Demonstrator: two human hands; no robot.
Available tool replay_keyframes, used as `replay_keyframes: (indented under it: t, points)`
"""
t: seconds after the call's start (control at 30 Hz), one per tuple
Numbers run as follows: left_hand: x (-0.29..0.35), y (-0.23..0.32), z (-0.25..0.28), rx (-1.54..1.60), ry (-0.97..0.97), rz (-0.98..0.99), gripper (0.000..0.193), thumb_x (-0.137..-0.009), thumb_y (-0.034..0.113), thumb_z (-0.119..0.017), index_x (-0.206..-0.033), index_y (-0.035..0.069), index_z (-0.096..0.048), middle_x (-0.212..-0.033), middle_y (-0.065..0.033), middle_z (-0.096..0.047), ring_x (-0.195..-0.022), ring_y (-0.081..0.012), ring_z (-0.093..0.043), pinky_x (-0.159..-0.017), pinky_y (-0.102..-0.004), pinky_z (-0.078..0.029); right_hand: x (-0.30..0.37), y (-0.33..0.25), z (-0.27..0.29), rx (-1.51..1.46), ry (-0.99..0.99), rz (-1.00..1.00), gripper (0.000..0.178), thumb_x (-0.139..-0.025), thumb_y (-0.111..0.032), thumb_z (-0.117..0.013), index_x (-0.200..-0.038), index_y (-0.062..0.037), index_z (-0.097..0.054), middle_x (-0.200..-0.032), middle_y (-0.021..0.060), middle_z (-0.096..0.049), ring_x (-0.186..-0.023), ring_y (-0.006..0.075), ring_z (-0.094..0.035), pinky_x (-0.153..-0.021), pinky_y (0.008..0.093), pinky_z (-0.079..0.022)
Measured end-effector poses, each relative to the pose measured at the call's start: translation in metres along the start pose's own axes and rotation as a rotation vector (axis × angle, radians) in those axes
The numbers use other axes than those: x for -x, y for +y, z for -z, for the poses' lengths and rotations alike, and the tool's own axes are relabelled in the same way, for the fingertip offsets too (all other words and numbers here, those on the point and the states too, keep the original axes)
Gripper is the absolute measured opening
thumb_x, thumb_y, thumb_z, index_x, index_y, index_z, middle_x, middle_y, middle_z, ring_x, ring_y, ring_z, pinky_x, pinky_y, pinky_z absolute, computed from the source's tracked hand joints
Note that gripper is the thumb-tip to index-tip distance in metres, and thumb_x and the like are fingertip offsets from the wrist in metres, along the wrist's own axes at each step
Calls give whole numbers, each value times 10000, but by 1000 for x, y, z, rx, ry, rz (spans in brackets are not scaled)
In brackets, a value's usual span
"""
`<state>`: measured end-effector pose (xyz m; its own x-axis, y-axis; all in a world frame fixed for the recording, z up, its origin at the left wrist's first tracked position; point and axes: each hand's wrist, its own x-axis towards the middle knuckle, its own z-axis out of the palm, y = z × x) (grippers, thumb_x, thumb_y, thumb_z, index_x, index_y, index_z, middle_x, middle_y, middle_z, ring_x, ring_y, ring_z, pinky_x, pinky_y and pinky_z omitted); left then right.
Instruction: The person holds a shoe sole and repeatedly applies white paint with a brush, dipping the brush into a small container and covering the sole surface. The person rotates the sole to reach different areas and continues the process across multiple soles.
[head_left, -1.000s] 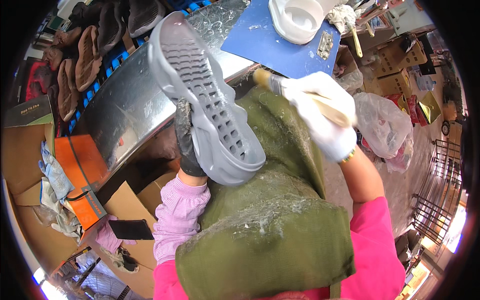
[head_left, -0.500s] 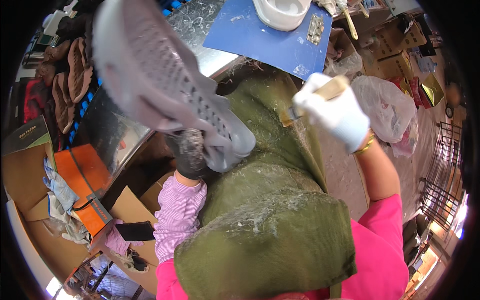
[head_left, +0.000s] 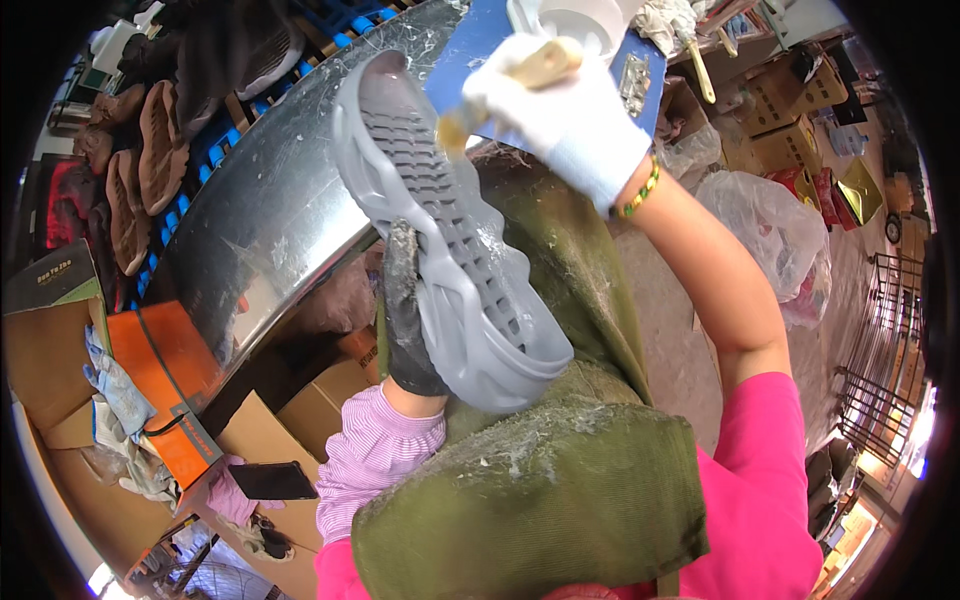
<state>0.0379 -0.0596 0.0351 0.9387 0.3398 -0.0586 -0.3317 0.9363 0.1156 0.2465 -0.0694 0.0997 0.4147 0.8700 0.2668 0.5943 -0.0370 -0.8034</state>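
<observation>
My left hand [head_left: 408,325], in a dark glove, is closed on the side of a grey shoe sole [head_left: 435,215]. The sole tilts over my lap with its hollow, ribbed inner side facing up. My right hand [head_left: 565,105], in a white glove, grips a paintbrush [head_left: 540,66] by its wooden handle. The bristles, amber and slightly blurred, are at the sole's upper right rim; whether they touch it I cannot tell. Beyond the right hand, a white bowl-like container [head_left: 590,22] stands on a blue sheet [head_left: 465,50], partly hidden by the glove.
A shiny metal tabletop [head_left: 270,185] borders my lap, which a stained green apron [head_left: 540,480] covers. Brown soles [head_left: 160,145] lie beside a blue roller track [head_left: 215,155] at left. Below are an orange box [head_left: 165,350] and a phone [head_left: 272,481]. Another brush [head_left: 698,70] lies upper right.
The sole has swung down and to the right, turning its ribbed hollow side up. My right hand, with the paintbrush, has moved up and left to the sole's rim.
</observation>
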Motion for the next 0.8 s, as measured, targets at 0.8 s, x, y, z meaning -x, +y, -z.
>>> replay_keyframes:
  t: [0.8]
  points:
    - [41,27,13,19,110,-32,536,-981,359,-538,-1421,90,-393,-1306,-116,-531,-1135,-267,-569,-939,-393,-509,-57,10,-22,44,-33,452,148,-850,-215,-700,-938,-98,-722,-923,64,-688,-834,199,-645,-771,305,-519]
